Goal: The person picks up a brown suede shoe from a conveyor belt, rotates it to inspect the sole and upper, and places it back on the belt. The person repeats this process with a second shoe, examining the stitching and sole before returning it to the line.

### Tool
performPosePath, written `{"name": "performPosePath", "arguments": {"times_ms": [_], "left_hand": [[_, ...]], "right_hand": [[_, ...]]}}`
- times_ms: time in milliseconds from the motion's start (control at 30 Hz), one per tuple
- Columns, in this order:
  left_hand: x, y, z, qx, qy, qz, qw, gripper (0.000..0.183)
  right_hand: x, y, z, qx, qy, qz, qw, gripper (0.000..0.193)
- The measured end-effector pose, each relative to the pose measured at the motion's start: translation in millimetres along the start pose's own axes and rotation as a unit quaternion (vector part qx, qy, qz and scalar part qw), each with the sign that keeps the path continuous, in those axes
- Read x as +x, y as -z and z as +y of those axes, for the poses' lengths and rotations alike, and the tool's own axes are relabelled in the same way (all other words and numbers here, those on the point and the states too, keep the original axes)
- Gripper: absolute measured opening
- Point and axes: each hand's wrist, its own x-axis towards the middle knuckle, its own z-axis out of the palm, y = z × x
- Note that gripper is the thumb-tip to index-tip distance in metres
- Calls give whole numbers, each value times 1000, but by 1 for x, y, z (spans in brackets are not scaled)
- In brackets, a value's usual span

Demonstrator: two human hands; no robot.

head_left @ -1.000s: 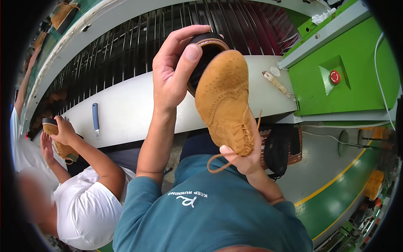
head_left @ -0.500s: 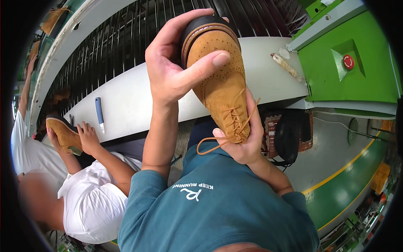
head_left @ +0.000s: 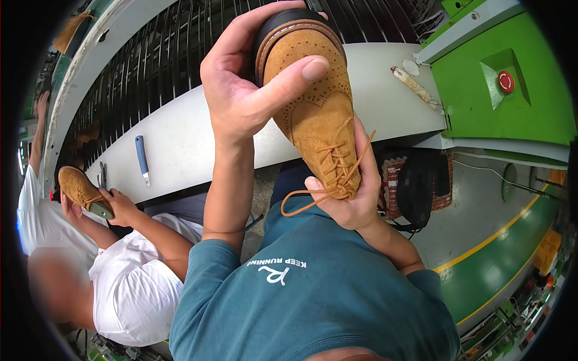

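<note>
Since one second ago: thumb of left hand (head_left: pixel 238 99) shifted from black sole (head_left: pixel 280 25) onto perforated toe of tan shoe (head_left: pixel 313 123). Writing: white lettering (head_left: pixel 278 263), upside down, on teal shirt (head_left: pixel 319 313). Shoe held up, toe gripped between left thumb and fingers (head_left: pixel 244 33); right hand (head_left: pixel 361 198) grasping laced end, beside knotted laces (head_left: pixel 340 173).

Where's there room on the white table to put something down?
In this view, the white table shows bare between the blue-handled knife and the person's left forearm, and between the held tan shoe and the pale stick. It's crowded at the left end, near the grey tool and the co-worker's shoe.
</note>
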Motion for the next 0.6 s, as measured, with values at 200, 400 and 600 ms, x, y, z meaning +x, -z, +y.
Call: {"name": "performPosePath", "arguments": {"times_ms": [200, 400, 600], "left_hand": [[0, 0, 1, -3, 2, -1, 1000, 71], [-1, -4, 5, -4, 14, 7, 1000, 70], [-1, -9, 12, 7, 26, 14, 1000, 69]], "right_hand": [[-2, 8, -1, 21, -34, -74, 996, 103], [-1, 2, 1, 15, -17, -27, 999, 102], [-2, 8, 0, 11, -31, -76, 997, 104]]}}
